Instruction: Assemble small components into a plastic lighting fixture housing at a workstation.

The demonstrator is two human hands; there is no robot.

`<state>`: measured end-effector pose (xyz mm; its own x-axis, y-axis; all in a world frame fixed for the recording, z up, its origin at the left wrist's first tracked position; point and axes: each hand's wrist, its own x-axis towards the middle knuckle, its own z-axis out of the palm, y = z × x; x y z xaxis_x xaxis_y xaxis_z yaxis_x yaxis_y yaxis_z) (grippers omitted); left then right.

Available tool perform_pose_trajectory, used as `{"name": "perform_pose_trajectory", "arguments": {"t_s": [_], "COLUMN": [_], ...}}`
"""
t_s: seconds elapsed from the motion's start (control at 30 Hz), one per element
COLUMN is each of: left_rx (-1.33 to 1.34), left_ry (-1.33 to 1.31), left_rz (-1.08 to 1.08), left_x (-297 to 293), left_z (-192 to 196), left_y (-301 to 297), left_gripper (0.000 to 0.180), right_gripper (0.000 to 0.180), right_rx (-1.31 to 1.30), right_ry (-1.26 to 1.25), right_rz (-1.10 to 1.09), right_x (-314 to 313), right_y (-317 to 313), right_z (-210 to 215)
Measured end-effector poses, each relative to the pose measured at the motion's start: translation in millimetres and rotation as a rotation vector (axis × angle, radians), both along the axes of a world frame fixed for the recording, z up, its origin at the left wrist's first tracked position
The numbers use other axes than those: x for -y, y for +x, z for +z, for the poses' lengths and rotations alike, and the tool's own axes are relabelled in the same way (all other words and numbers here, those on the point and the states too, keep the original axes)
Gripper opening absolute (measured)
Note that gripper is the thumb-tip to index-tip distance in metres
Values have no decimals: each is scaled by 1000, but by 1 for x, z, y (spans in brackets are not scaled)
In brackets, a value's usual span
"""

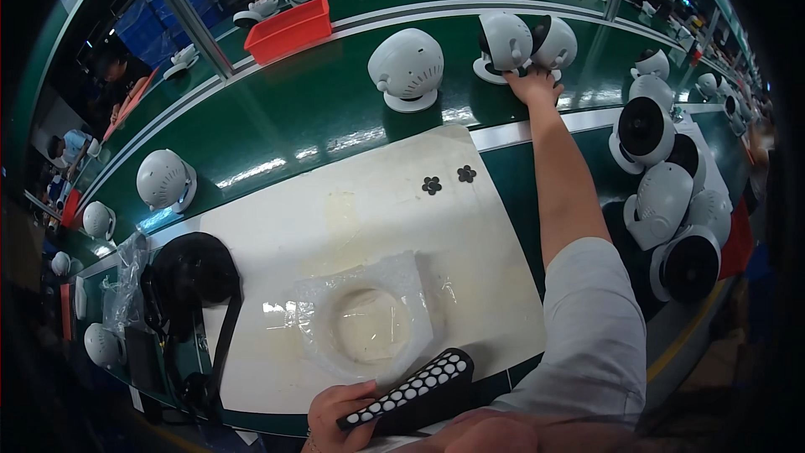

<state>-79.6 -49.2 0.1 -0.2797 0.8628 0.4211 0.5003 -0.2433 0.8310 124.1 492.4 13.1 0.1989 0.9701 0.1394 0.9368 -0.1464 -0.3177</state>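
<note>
My right hand [535, 86] reaches far across to two white dome-shaped devices with black fronts, likely security cameras. Its fingers close around the base of the right camera [557, 42], while the left camera [506, 40] stands tight against it. Low at the front edge, my left hand [340, 415] grips a black strip [412, 387] covered in rows of white round dots. Just beyond that hand, a white foam block [411, 285] with a round hollow lies on a pale board [277, 243]. Two small black flower-shaped pieces [431, 185] rest on the board's far right part.
Another white camera [406, 70] stands alone on the green belt [302, 117]. Several more cluster at the right [662, 193]. A black tape roll [197, 273] and clear plastic bag [127, 281] sit left. Beyond the rail are a red bin [289, 30] and people working.
</note>
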Motion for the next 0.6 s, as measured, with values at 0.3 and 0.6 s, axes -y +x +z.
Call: {"name": "perform_pose_trajectory", "arguments": {"t_s": [0.3, 0.6], "left_rx": [110, 189], "left_ry": [-72, 69], "left_rz": [1, 44], "left_x": [-6, -2], "left_z": [18, 8], "left_y": [10, -5], "left_gripper": [30, 23], "right_gripper": [73, 61], "right_rx": [-8, 239], "right_ry": [128, 185], "right_rz": [-41, 88], "right_x": [44, 156], "right_y": [35, 77], "right_z": [0, -15]}}
